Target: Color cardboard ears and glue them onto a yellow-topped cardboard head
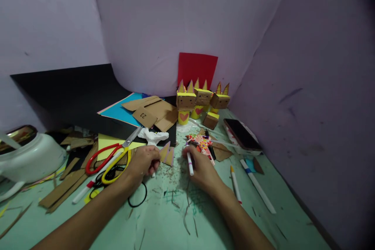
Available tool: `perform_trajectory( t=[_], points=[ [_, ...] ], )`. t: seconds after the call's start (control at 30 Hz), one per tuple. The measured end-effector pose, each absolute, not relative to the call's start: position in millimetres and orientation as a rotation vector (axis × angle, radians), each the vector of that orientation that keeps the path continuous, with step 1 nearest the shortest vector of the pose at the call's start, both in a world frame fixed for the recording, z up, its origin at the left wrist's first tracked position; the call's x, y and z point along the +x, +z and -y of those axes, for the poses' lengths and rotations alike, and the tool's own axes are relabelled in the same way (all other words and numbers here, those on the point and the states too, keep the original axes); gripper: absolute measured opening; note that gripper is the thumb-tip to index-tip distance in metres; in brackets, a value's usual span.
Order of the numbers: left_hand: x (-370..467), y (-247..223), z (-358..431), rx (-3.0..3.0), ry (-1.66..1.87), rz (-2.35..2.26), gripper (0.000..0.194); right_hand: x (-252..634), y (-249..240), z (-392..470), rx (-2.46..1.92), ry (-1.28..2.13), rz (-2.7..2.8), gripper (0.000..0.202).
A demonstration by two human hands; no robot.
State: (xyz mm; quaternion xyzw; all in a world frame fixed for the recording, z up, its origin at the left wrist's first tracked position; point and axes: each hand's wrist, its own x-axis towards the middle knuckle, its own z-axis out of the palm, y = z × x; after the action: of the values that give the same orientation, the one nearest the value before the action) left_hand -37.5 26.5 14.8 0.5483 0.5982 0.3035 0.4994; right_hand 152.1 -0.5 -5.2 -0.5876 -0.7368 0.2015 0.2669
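Near the middle of the table, my left hand (146, 160) is closed on a small cardboard piece (167, 154) with pointed tips and purple edges. To its right, my right hand (199, 164) grips a white marker (190, 163) with a purple band, its tip end pointing away from me toward the upper left. The marker and the cardboard piece are apart. Behind them stand several cardboard figures (186, 102) with box heads, pointed ears and yellow bodies, some with hearts. A small box (211, 120) with a yellow top lies by them.
Red-and-yellow scissors (113, 156), cardboard strips (63, 189) and a white pot (38, 160) are at left. A phone (241, 134) and markers (236, 185) lie at right. Behind are a red sheet (197, 66), a black sheet (67, 93) and cardboard pieces (159, 111).
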Motion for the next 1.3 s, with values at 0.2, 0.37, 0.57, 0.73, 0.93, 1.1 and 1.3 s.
perform_trajectory(
  t=[0.2,0.37,0.57,0.73,0.93,1.1,1.3],
  points=[
    [-30.4,12.4,-17.8,1.166,0.856,-1.328,0.019,150.3,-2.5,2.1,-1.568,0.437,2.189,0.047],
    [-30.6,16.8,-13.4,1.051,0.951,-1.243,0.023,151.8,4.0,4.7,-1.607,0.362,2.208,0.057],
    [-27.7,19.8,-4.2,0.906,1.004,-1.160,0.021,184.2,27.6,7.9,-1.466,0.373,1.574,0.028],
    [-29.0,21.5,-4.1,0.884,1.157,-1.108,0.016,230.6,42.3,9.8,-1.456,0.366,1.233,0.026],
    [-33.7,30.1,-10.7,0.702,1.333,-1.191,0.019,277.7,42.9,-1.4,-1.671,0.272,1.248,0.028],
    [-32.6,40.1,-15.9,0.640,1.292,-1.238,0.018,290.4,45.6,-59.2,-1.811,0.253,1.408,0.021],
    [-35.5,40.5,-19.4,0.632,1.261,-1.284,0.014,283.5,36.9,-128.9,-1.973,0.197,1.482,0.053]
  ],
)
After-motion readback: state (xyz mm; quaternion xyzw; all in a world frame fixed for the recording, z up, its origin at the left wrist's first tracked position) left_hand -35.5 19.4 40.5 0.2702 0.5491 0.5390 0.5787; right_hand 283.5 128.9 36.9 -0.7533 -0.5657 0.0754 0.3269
